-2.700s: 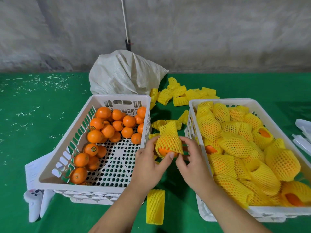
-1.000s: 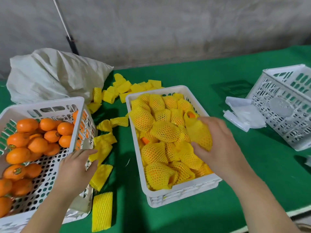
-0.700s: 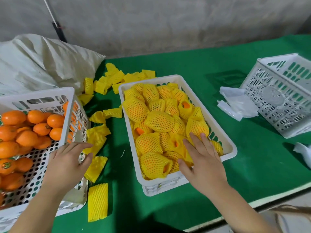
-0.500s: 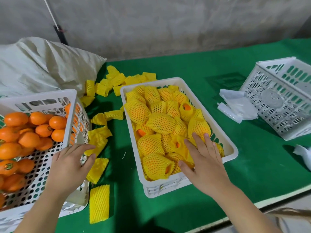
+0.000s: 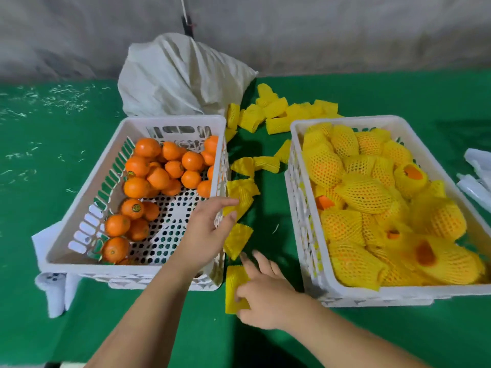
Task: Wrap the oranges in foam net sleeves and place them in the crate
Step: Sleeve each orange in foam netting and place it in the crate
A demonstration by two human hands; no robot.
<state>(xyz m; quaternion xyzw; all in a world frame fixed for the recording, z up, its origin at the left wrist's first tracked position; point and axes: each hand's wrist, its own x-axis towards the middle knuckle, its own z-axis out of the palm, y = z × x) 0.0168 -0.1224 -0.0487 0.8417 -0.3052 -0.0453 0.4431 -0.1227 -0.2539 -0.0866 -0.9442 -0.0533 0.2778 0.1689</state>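
Head view looks down on a green table (image 5: pixel 53 160) with two white crates. Right crate (image 5: pixel 342 120) is piled with netted oranges (image 5: pixel 364 192); left crate (image 5: pixel 170 120) holds bare oranges (image 5: pixel 156 166). Between them lie loose foam net sleeves (image 5: pixel 240 189). Left hand (image 5: pixel 207 232) rests loosely open over the left crate's right wall, holding nothing. Right hand (image 5: pixel 263 296) pinches the nearest sleeve (image 5: pixel 233 285) on the table.
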